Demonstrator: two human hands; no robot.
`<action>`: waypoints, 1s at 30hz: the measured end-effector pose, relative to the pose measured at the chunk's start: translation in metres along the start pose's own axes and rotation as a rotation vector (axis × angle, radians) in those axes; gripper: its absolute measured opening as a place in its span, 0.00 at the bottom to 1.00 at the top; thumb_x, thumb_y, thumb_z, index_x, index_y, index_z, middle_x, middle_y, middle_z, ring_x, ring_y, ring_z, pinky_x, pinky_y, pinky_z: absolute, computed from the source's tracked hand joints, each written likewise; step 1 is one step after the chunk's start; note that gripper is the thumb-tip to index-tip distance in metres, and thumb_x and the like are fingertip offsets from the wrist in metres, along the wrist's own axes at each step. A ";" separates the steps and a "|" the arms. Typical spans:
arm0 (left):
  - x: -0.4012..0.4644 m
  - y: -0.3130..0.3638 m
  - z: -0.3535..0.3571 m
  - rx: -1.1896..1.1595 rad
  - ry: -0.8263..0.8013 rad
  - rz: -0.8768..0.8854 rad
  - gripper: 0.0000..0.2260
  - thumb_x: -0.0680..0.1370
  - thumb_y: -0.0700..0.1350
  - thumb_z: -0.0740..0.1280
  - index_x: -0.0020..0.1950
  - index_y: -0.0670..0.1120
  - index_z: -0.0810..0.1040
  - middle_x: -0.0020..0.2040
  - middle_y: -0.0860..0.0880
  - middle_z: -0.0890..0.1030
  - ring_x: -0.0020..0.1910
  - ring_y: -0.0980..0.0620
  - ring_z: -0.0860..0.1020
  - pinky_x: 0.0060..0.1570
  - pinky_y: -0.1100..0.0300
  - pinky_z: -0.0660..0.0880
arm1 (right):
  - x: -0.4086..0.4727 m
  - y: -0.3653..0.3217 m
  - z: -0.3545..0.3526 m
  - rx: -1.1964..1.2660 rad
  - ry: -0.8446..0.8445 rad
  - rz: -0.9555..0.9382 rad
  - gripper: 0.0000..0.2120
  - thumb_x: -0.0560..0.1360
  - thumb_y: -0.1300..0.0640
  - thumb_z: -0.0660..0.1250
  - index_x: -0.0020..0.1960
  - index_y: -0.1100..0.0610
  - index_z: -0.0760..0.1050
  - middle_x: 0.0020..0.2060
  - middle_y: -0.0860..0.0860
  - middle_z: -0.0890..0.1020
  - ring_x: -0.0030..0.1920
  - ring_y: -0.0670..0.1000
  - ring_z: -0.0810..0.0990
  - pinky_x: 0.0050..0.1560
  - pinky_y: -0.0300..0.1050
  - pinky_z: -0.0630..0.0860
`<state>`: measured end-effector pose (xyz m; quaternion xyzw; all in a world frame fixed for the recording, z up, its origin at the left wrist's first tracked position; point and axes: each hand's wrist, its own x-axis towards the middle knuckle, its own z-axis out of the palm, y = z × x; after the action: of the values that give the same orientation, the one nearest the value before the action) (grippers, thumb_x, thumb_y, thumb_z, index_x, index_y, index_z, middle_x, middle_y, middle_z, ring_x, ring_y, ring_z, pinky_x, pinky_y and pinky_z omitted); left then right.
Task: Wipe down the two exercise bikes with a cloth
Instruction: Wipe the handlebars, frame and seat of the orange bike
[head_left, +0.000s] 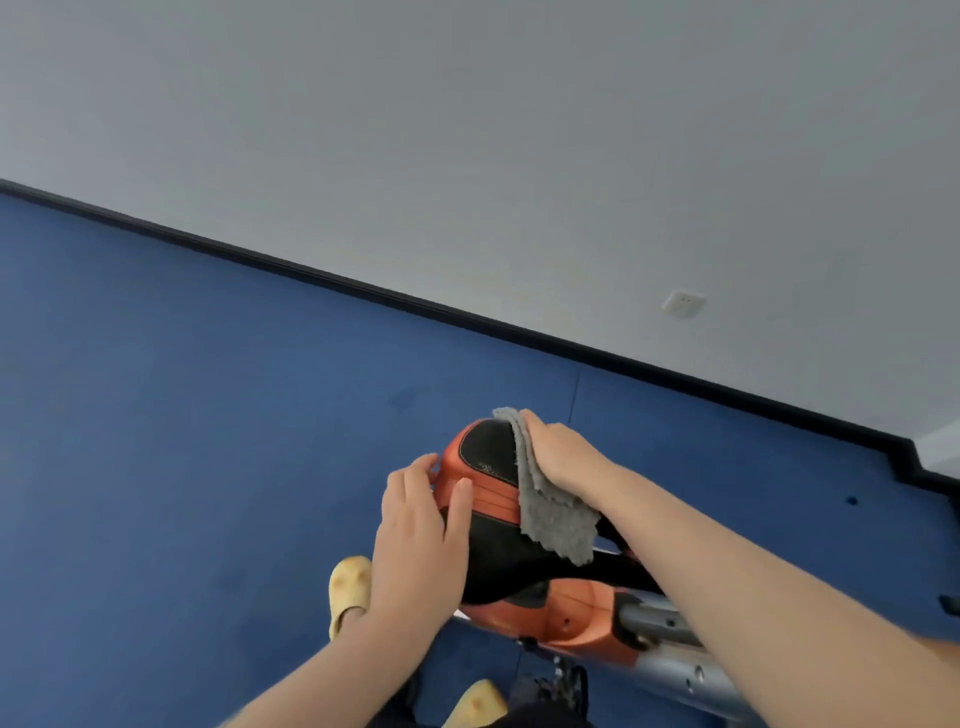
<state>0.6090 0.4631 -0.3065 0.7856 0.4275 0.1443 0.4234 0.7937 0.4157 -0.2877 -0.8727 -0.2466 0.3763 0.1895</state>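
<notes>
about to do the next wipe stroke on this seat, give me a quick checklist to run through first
1. Cloth lies on the seat: ok, it drapes over the seat's right side.
2. Right hand presses the cloth: ok, it lies flat on top of it.
3. Left hand steadies the seat: ok, its fingers rest on the orange left edge.
4. Seat's top left to wipe: ok, the black pad beside the cloth is uncovered.
5. Seat clamp tight: cannot tell, the post is mostly hidden by the arm.
6. Second bike within reach: cannot tell, only one bike shows.
</notes>
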 end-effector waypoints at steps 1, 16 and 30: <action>-0.006 -0.003 -0.001 0.012 -0.005 0.017 0.24 0.77 0.63 0.53 0.69 0.54 0.65 0.60 0.60 0.66 0.62 0.58 0.69 0.56 0.58 0.69 | 0.004 -0.015 0.005 -0.048 0.029 -0.031 0.29 0.82 0.41 0.40 0.60 0.53 0.76 0.58 0.55 0.79 0.58 0.55 0.76 0.57 0.51 0.69; -0.027 -0.012 -0.010 0.248 -0.084 0.018 0.31 0.72 0.70 0.49 0.69 0.54 0.62 0.60 0.58 0.70 0.62 0.57 0.70 0.58 0.60 0.67 | 0.001 -0.047 0.015 -0.578 -0.016 -0.852 0.18 0.76 0.36 0.52 0.45 0.44 0.77 0.46 0.41 0.79 0.49 0.45 0.72 0.47 0.48 0.71; -0.023 -0.013 -0.011 0.334 -0.110 0.063 0.33 0.72 0.70 0.46 0.71 0.54 0.61 0.62 0.59 0.70 0.62 0.58 0.69 0.60 0.59 0.66 | 0.011 -0.055 0.004 -0.323 -0.187 -0.561 0.22 0.74 0.33 0.58 0.42 0.48 0.82 0.43 0.44 0.83 0.47 0.45 0.79 0.53 0.48 0.75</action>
<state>0.5819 0.4547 -0.3067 0.8647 0.3968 0.0414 0.3052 0.7815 0.4674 -0.2680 -0.7513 -0.5499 0.3440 0.1214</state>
